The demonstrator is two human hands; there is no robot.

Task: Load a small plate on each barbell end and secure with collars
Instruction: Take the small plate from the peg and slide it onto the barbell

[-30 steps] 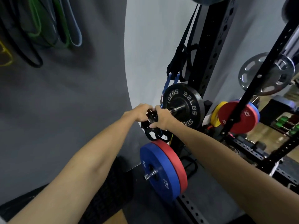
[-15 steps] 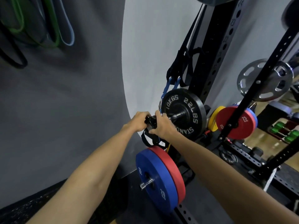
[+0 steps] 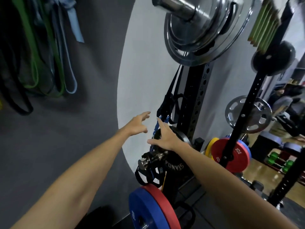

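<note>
Both hands have let go: left hand and right hand spread open (empty) above the collar on the black plate.

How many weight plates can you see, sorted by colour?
Black: 2, the black plate near the hands and the black disc high right
Red: 2
Blue: 2
Yellow: 1
Chrome: at least 2
Total: at least 9
</note>
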